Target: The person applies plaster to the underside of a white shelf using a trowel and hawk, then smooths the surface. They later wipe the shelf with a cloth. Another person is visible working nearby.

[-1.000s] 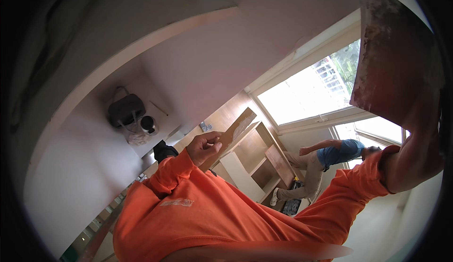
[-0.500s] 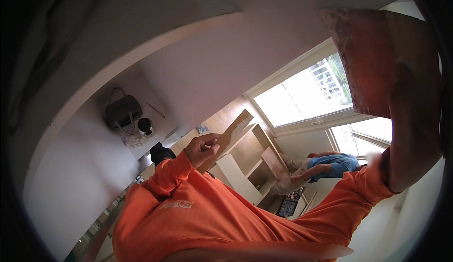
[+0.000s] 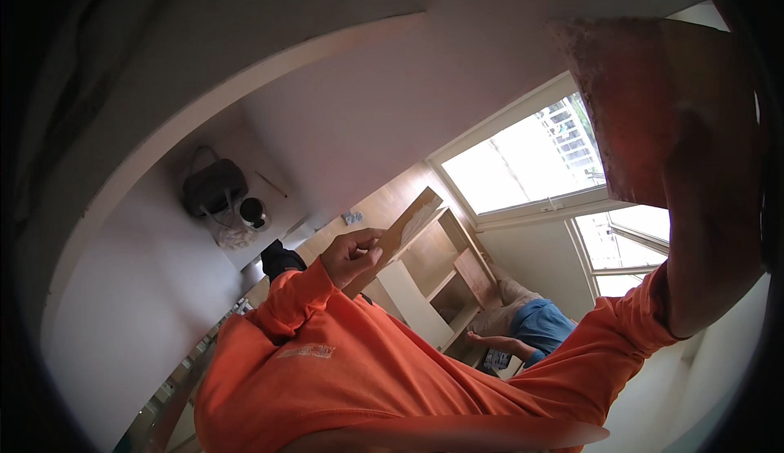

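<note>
Left hand [image 3: 351, 259] pinches brown strip [image 3: 415, 218]; right hand [image 3: 698, 147] at reddish sheet [image 3: 625, 110], grip unclear. Smooth pale surface [image 3: 351, 118]; bright window [image 3: 523, 163] beside it.

Bag [image 3: 214, 188] left of the strip [image 3: 411, 223], window [image 3: 518, 166] to its right, panel [image 3: 627, 110] farther right

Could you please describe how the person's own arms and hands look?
The orange left sleeve reaches the wrist, and the left hand is gloveless. The matching right sleeve is bunched higher, leaving the forearm bare; the right hand is too shadowed for detail.
</note>
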Demonstrator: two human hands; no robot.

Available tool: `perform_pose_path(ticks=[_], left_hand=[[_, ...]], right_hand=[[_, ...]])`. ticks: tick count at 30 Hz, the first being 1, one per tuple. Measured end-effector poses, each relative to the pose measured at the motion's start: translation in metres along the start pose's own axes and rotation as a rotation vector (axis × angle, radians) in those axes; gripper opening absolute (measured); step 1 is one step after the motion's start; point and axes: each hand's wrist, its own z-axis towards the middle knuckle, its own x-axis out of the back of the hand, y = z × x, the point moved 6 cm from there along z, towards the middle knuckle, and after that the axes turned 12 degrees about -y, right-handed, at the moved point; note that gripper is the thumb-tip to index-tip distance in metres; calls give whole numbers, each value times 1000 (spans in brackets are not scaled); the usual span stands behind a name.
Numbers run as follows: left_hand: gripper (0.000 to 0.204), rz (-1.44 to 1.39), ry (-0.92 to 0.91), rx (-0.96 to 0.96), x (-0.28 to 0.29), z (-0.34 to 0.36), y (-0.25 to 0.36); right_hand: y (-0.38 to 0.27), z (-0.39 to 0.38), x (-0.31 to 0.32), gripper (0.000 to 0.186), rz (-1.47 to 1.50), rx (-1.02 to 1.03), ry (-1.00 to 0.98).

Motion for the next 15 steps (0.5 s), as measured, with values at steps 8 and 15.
perform_pose_path(ticks=[8, 15], left_hand=[[34, 23, 29, 4, -1, -1, 3], [30, 81, 133, -97, -1, -7, 20]], right_hand=[[-14, 10, -13, 47, 37, 47, -74], [-56, -54, -76, 39, 510, 277, -161]])
